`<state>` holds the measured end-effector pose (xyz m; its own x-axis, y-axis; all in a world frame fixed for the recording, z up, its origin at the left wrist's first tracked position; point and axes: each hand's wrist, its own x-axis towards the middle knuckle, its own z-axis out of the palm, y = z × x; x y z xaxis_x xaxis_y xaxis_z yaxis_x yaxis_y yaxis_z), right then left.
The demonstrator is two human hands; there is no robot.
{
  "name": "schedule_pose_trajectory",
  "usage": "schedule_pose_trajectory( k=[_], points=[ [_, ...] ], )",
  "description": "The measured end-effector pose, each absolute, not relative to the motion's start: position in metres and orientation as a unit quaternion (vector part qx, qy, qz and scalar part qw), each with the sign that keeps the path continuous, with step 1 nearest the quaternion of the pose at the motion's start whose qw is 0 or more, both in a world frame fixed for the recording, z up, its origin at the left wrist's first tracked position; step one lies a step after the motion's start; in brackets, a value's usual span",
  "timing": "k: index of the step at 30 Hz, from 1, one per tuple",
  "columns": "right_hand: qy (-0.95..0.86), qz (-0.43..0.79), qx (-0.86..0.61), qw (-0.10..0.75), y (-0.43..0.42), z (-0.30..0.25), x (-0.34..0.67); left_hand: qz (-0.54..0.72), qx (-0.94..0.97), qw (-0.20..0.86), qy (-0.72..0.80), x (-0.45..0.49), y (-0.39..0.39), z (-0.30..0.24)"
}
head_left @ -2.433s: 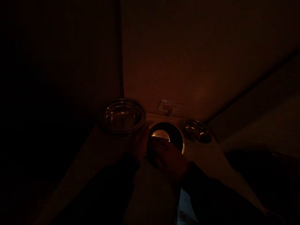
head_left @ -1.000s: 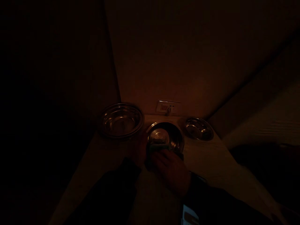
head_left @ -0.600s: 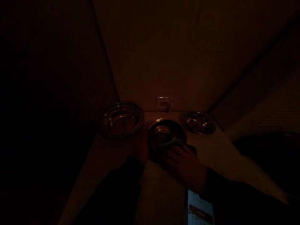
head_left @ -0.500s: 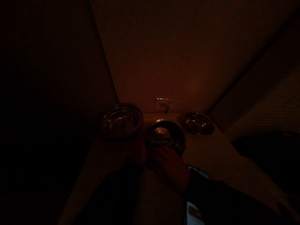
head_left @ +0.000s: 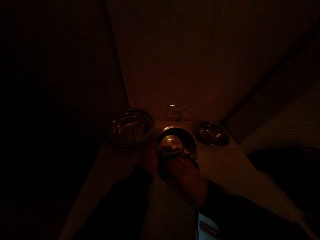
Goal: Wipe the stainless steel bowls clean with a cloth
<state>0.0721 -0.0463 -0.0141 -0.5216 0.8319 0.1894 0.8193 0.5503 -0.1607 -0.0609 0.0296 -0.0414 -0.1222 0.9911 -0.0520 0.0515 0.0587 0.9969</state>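
In the middle of the dim table stands a shiny metal bowl (head_left: 188, 141). My right hand (head_left: 186, 176) reaches over its near rim, fingers closed on a green scrubbing pad (head_left: 172, 154) pressed toward the inside. The pad's lower part is hidden in shadow and under my fingers. Against the bowl's left side, my left hand (head_left: 150, 160) grips it; its fingers are very dark and hard to make out.
A wider metal bowl (head_left: 132, 128) sits at the back left, and a smaller metal bowl (head_left: 213, 133) at the back right. A socket plate (head_left: 178, 111) with a plug is on the wall behind. Under my right forearm lies a phone with a lit screen (head_left: 207, 226).
My right hand has shifted slightly right with the pad, and more of the pad's green shows. The view has moved a little. My left hand stays at the bowl's side.
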Motion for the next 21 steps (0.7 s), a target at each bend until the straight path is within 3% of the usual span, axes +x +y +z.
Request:
schedule_pose_trajectory(
  k=[3, 9, 11, 14, 17, 21],
  points=[
    [-0.851, 0.045, -0.491, 0.179, -0.043, -0.019, 0.054, 0.490, 0.481, 0.454, 0.568, -0.064, 0.031, -0.041],
    [-0.903, 0.002, -0.427, 0.050, -0.050, -0.002, 0.101, 0.531, 0.469, 0.498, 0.501, -0.060, 0.026, -0.034],
    [-0.903, -0.015, -0.426, 0.044, -0.052, 0.001, 0.110, 0.538, 0.455, 0.512, 0.491, -0.057, 0.024, -0.031],
    [-0.887, 0.012, -0.454, 0.083, -0.051, -0.005, 0.091, 0.530, 0.445, 0.505, 0.516, -0.055, 0.024, -0.032],
    [-0.842, 0.027, -0.503, 0.191, -0.048, -0.016, 0.057, 0.513, 0.433, 0.474, 0.569, -0.057, 0.026, -0.035],
    [-0.866, 0.003, -0.479, 0.145, -0.048, -0.015, 0.057, 0.520, 0.433, 0.464, 0.572, -0.061, 0.027, -0.037]
  ],
)
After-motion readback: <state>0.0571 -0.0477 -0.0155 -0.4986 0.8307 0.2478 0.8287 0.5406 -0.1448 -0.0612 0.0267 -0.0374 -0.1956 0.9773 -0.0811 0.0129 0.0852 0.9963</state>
